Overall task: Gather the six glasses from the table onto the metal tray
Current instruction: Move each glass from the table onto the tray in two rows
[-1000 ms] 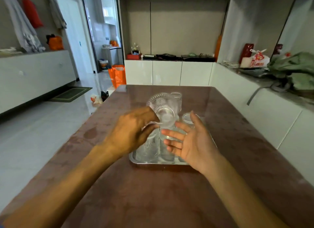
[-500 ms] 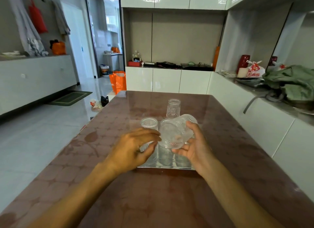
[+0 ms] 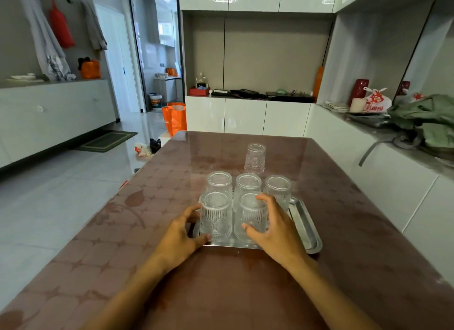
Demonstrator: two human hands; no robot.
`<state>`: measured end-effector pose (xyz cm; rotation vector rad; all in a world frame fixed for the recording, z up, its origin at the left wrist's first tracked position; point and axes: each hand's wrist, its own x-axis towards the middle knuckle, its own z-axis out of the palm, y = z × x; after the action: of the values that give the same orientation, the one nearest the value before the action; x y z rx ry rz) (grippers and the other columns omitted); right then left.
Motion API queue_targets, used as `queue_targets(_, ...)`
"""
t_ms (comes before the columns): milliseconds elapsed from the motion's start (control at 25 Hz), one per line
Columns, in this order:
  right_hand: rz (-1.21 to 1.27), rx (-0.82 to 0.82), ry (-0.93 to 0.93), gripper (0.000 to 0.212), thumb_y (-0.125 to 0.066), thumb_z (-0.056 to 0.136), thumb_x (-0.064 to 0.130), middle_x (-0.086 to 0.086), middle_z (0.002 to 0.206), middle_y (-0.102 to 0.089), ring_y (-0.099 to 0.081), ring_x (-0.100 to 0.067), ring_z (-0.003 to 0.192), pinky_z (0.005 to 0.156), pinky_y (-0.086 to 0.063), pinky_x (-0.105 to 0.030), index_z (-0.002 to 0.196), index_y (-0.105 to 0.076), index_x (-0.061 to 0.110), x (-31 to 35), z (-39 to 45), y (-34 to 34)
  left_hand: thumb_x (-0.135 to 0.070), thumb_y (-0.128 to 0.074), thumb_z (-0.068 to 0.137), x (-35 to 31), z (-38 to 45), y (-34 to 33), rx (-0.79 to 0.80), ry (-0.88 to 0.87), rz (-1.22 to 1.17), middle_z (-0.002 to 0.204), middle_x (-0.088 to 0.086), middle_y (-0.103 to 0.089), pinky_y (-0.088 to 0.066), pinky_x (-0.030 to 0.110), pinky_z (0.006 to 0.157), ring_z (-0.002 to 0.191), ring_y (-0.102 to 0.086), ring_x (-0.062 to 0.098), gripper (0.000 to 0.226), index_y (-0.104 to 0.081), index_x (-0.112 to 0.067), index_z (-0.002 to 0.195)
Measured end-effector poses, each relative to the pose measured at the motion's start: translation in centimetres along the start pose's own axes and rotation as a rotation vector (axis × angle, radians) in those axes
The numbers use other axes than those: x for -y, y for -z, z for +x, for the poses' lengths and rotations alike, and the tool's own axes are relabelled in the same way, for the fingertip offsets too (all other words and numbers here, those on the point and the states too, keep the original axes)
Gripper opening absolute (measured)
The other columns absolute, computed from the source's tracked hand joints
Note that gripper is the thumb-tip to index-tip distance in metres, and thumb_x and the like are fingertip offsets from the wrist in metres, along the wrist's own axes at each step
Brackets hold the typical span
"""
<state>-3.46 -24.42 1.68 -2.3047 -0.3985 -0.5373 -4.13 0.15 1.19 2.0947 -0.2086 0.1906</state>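
Several ribbed clear glasses stand upside down on the metal tray (image 3: pixel 308 227): three in the back row (image 3: pixel 248 184) and two in front. My right hand (image 3: pixel 275 225) wraps the front middle glass (image 3: pixel 251 213). My left hand (image 3: pixel 180 229) touches the left side of the front left glass (image 3: pixel 216 214) at the tray's left edge, fingers spread. One more glass (image 3: pixel 255 158) stands upside down on the table beyond the tray, apart from both hands.
The brown patterned table (image 3: pixel 245 293) runs along a white counter (image 3: pixel 393 145) on the right, cluttered with bags and cloth. White cabinets stand behind the table's far end. An orange bag (image 3: pixel 175 118) sits on the floor at the far left corner.
The glass that was held tilted in the air now stands upside down on the tray's front row under my right hand. My left hand has moved to the front left glass.
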Motion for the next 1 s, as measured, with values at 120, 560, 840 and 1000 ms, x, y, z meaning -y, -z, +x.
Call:
queue_targets(120, -0.058, 0.021, 0.005, 0.075, -0.077, 0.082, 0.039, 0.000, 0.136, -0.054, -0.060, -0.019, 0.112, 0.085, -0.050, -0.025, 0.142, -0.035, 0.026, 0.1, 0.1, -0.7, -0.019, -0.085, 0.073, 0.2, 0.3, -0.1, 0.007, 0.004, 0.012, 0.115, -0.007, -0.061, -0.041, 0.016, 0.096, 0.109, -0.056, 0.006, 0.076, -0.047, -0.024, 0.138)
queue_targets(560, -0.034, 0.009, 0.009, 0.089, -0.081, 0.079, 0.041, 0.001, 0.147, -0.047, -0.056, -0.017, 0.123, 0.087, -0.044, -0.018, 0.149, -0.028, 0.029, -0.8, -0.4, -1.4, -0.019, -0.087, 0.071, 0.5, 1.4, 0.0, 0.016, 0.027, 0.016, 0.114, -0.004, -0.063, -0.046, 0.022, 0.096, 0.107, -0.057, 0.006, 0.067, -0.055, -0.024, 0.130)
queue_targets(840, 0.019, -0.182, -0.023, 0.073, -0.057, 0.081, 0.070, 0.008, 0.145, -0.051, -0.056, -0.013, 0.119, 0.087, -0.054, -0.036, 0.141, -0.034, 0.036, -0.3, 1.8, 1.3, -0.011, -0.071, 0.086, 1.6, 3.9, 1.7, -0.092, 0.075, -0.242, 0.107, -0.011, -0.069, -0.050, 0.010, 0.073, 0.100, -0.065, 0.012, 0.035, -0.064, -0.029, 0.115)
queue_targets(1000, -0.136, -0.254, -0.007, 0.059, -0.063, 0.087, 0.054, 0.002, 0.137, -0.056, -0.056, -0.014, 0.106, 0.077, -0.047, -0.031, 0.136, -0.042, 0.029, -1.1, 10.0, 4.3, -0.013, -0.059, 0.095, 3.4, 8.9, 1.6, -0.149, 0.086, 0.181, 0.118, 0.005, -0.063, -0.047, 0.027, 0.087, 0.107, -0.057, 0.022, 0.027, -0.061, -0.009, 0.121)
